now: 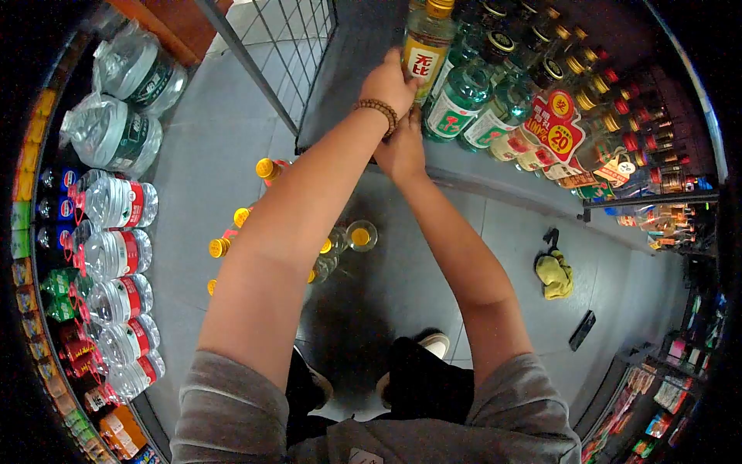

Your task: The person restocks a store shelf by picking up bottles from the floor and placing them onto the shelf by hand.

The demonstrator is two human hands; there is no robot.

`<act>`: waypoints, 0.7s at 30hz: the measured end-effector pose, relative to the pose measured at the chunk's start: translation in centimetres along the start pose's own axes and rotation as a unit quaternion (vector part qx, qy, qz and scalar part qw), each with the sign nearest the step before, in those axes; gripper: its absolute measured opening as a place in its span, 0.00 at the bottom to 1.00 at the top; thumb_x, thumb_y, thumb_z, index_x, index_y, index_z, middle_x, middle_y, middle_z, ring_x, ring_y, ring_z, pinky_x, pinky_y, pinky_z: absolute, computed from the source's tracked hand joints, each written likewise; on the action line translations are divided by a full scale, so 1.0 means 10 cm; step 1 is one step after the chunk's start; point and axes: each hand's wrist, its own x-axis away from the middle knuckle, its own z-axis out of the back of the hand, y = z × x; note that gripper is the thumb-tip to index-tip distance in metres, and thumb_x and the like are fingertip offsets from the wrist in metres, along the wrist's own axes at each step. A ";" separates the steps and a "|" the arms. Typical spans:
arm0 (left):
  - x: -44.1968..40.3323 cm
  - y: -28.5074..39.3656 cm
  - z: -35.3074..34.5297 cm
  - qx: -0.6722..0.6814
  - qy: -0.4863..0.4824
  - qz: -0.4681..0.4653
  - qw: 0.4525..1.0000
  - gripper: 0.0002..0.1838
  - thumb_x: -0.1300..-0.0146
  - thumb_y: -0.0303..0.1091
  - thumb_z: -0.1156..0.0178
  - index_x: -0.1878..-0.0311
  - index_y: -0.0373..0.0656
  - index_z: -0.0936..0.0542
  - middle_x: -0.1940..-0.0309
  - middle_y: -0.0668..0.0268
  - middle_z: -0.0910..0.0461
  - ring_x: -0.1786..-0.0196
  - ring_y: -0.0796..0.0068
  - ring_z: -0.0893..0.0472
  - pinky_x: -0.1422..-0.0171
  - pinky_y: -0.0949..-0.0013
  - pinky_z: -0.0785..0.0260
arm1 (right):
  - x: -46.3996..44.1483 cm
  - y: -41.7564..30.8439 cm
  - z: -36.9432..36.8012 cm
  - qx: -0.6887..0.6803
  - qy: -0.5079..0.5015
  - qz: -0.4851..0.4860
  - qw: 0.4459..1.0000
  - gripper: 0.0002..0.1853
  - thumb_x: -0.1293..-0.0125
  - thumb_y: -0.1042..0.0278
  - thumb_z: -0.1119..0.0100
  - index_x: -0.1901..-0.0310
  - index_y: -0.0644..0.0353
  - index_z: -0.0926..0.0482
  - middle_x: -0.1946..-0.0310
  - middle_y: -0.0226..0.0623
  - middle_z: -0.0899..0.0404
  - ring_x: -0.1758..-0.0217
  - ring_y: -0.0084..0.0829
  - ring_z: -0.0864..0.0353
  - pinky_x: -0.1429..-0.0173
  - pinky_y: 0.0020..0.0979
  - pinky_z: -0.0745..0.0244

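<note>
My left hand (392,87), with a beaded bracelet (379,108) at the wrist, is closed around a glass bottle (430,48) with a yellow cap and a yellow label. The bottle stands at the front of the shelf (348,77), left of green-labelled clear bottles (456,104). Just below, my right hand (403,147) has its fingers up against the bottle's lower end; its grip is partly hidden. Beneath my left forearm, several yellow-capped bottles (361,236) stand on the floor, some covered by the arm.
A wire mesh panel (290,46) borders the shelf on the left. Red price signs (558,127) hang before more bottles at right. Large water jugs (124,274) line the left side. A yellow-green cloth item (554,274) and a dark phone-like object (583,331) lie on the floor.
</note>
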 end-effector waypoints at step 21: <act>-0.07 -0.07 -0.08 0.003 0.022 -0.031 0.999 0.33 0.44 0.35 0.35 0.37 0.38 0.36 0.51 0.47 0.22 0.48 0.51 0.22 0.42 0.56 0.30 | -0.08 0.25 -0.25 0.032 -0.014 -0.017 0.999 0.45 0.46 0.53 0.39 0.34 0.73 0.47 0.34 0.67 0.46 0.30 0.61 0.47 0.27 0.47 0.49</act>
